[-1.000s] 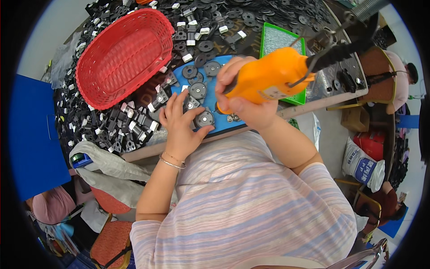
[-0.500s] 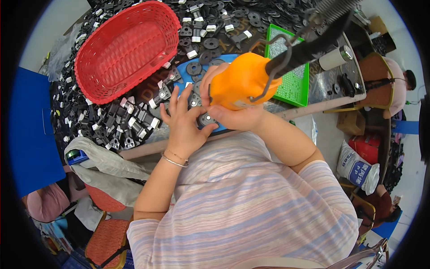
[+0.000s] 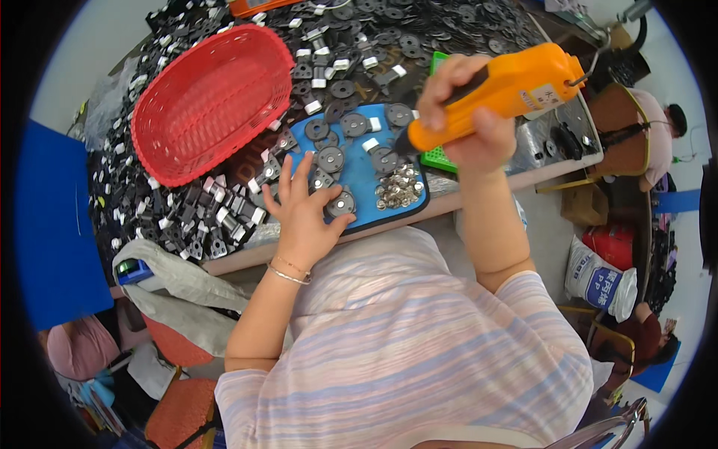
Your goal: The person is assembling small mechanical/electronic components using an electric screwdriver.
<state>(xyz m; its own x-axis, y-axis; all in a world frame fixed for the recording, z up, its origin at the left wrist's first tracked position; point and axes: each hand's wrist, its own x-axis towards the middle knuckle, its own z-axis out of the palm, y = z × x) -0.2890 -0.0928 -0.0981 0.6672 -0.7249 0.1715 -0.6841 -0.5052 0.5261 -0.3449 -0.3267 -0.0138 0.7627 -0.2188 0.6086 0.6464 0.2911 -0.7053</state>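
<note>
My right hand [image 3: 470,120] is wrapped around an orange electric screwdriver [image 3: 523,78], tilted with its dark tip pointing left and down. That tip is over or beside a black disc part [image 3: 384,160] on a blue tray [image 3: 365,179]; whether they touch I cannot tell. At the tray's front left, my left hand [image 3: 305,213] has its thumb and index finger closed around the edges of a round black part [image 3: 342,203] with a shiny centre. Its other fingers are spread over the tray's left edge. Several more black discs [image 3: 330,159] and a heap of small silvery screws [image 3: 400,188] lie on the tray.
A red woven basket [image 3: 217,105] stands at the back left amid heaped black parts with white ends [image 3: 224,213]. Behind the screwdriver is a green tray [image 3: 437,159], partly hidden. Grey cloth [image 3: 179,277] hangs at the table's left front. Other people sit further off on both sides.
The screwdriver has moved right and away from the part in my left hand, tipping from upright to slanted. Screws and discs on the blue tray have come into view. My left hand has hardly moved.
</note>
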